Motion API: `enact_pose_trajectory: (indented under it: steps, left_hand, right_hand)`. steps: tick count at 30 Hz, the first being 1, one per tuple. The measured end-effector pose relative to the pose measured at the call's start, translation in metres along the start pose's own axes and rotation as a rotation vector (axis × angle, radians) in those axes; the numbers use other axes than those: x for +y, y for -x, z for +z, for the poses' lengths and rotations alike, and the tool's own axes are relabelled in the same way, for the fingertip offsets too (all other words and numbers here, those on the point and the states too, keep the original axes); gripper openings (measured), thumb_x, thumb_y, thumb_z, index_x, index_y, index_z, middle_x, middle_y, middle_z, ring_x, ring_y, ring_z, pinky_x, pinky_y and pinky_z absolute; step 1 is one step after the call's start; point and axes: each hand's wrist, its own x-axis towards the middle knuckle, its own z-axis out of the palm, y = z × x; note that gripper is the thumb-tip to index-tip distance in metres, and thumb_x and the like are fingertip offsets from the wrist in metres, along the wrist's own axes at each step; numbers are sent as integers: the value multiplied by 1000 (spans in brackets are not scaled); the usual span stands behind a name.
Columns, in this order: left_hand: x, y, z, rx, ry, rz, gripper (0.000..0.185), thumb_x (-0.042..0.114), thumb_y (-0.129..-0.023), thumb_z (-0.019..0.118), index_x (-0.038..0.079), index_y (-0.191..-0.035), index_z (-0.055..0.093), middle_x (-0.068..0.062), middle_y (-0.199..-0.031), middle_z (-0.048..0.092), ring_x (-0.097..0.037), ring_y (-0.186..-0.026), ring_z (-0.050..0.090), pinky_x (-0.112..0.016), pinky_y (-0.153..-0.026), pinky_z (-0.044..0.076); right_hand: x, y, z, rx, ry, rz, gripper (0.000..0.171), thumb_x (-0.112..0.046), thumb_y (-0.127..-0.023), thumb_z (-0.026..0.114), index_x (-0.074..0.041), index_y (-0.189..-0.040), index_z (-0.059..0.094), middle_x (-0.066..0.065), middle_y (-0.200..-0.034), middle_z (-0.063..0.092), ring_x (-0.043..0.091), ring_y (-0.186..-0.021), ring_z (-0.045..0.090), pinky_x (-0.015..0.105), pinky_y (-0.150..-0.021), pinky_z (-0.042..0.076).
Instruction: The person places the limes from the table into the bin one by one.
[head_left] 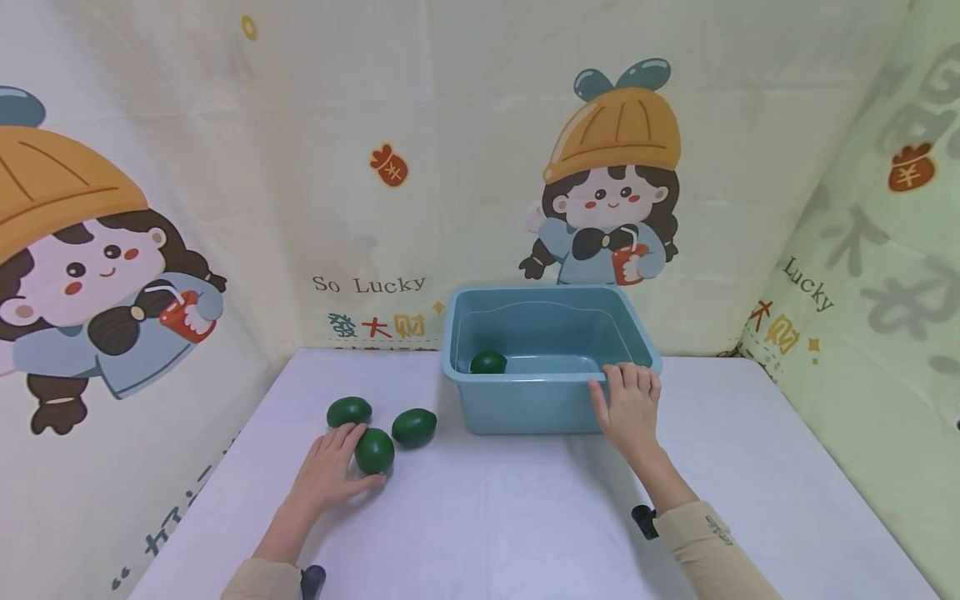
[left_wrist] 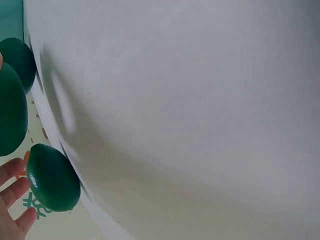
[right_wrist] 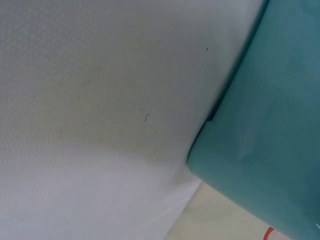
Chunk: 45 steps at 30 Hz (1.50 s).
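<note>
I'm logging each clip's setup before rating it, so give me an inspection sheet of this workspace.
Surface: white table, flat and bare in front.
Job's things: blue tub at the table's back; one green fruit in the tub; three green fruits on the table, left, middle, right.
Clutter: nothing seen.
Hands: left hand rests against the middle fruit, fingers relaxed; right hand lies on the tub's near rim, fingers over the edge.
Cables: nothing seen.
Surroundings: cartoon backdrop reading So Lucky.
</note>
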Motion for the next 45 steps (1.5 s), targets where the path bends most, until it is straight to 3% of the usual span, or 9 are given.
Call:
enact_pose_trajectory:
  steps: [11,31,45]
  left_hand:
    - [4,-11,-7,-77,-23,-29,89,56,-68,68,1,-132,43,-19,-131,44,-35,-122,37,-54,-99,30]
    - [10,-19,-11,-68,-29,-13,88,57,-68,68,2,-132,43,-20,-131,44,-36,-122,37,-54,-99,29]
    - [18,-25,-15,-23,-7,14,86,56,-68,69,2,-131,44,-19,-128,45,-35,-120,39,-52,-99,29]
  right_hand:
    - [-1,-1,1,18,1,-3,56,-49,-97,24,1,-98,50,18,-97,43,37,-92,34,54,-86,20]
    - [-3,-2,0,18,4,-6,56,-48,-97,25,1,-97,50,19,-97,43,37,-91,34,54,-86,20]
    - [-2,-1,1,6,4,-8,57,-49,-97,24,2,-98,50,19,-98,43,37,-92,34,54,-85,20]
